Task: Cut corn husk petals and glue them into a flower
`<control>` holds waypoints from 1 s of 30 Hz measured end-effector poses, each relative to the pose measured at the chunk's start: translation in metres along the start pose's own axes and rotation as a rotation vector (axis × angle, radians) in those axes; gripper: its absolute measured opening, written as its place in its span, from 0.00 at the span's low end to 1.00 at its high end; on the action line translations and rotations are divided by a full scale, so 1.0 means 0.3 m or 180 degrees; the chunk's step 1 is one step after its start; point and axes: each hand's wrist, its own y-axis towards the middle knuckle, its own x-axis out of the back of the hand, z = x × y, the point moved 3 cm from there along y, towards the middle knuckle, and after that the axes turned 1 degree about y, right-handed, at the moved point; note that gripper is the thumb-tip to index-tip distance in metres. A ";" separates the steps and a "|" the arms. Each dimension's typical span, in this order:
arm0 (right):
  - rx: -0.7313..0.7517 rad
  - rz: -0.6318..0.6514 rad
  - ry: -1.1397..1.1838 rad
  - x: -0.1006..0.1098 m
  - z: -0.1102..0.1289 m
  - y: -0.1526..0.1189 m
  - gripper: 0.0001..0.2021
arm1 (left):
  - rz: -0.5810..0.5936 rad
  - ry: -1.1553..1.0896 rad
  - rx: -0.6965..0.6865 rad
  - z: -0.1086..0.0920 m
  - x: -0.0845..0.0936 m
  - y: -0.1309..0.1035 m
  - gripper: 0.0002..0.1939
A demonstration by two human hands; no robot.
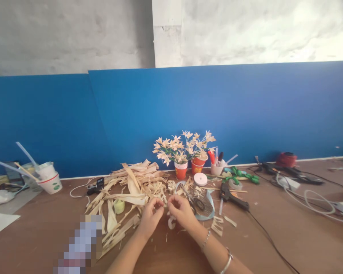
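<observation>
My left hand (pixel 152 215) is closed in a pinch just above the table, left of centre. Close beside it, my right hand (pixel 183 213) is pinched too, fingertips facing the left ones across a narrow gap. Whatever the fingers hold, if anything, is too small to make out. A small pale curled strip (pixel 171 222) shows just below the right fingers; I cannot tell whether it is held. Dried corn husks (pixel 131 182) spread to the left of and behind my left hand. Scissors (pixel 198 204) with dark handles lie behind my right hand, near a light blue ribbon (pixel 210 205).
Pale husk-like flowers (pixel 174 146) stand in red paper cups (pixel 180 172) by the blue partition (pixel 217 102). A white tape roll (pixel 200 179), a glue gun (pixel 233 198) with its cord, and green pieces (pixel 237 175) lie to the right. White cups (pixel 52 184) stand left.
</observation>
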 end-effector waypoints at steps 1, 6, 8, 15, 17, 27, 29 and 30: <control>0.0002 0.0008 0.0018 0.000 -0.002 0.001 0.04 | -0.0029 0.0060 -0.0026 0.000 0.000 -0.001 0.02; 0.0016 0.0002 -0.0001 0.002 -0.003 0.000 0.04 | -0.0159 0.0694 -0.0507 0.004 -0.001 0.003 0.05; 0.0018 -0.0028 -0.0066 0.005 0.000 -0.001 0.04 | -0.0233 0.0868 -0.0605 0.010 0.003 0.005 0.06; 0.0202 -0.0117 -0.0490 0.011 0.015 -0.003 0.03 | -0.0454 0.1154 -0.0735 -0.007 0.017 -0.005 0.08; 0.0244 -0.0123 -0.0591 0.011 0.018 -0.005 0.02 | -0.0468 0.1071 -0.0678 -0.015 0.018 -0.005 0.08; 0.0453 -0.0039 -0.0725 0.007 0.017 -0.011 0.04 | 0.0161 -0.0830 0.0932 0.044 -0.008 0.002 0.06; 0.0481 -0.0028 -0.0687 0.009 0.014 -0.010 0.05 | 0.0141 -0.0994 0.0968 0.045 -0.009 0.002 0.06; 0.0490 -0.0030 -0.0677 0.010 0.012 -0.009 0.05 | 0.0075 -0.1017 0.0980 0.044 -0.006 0.003 0.06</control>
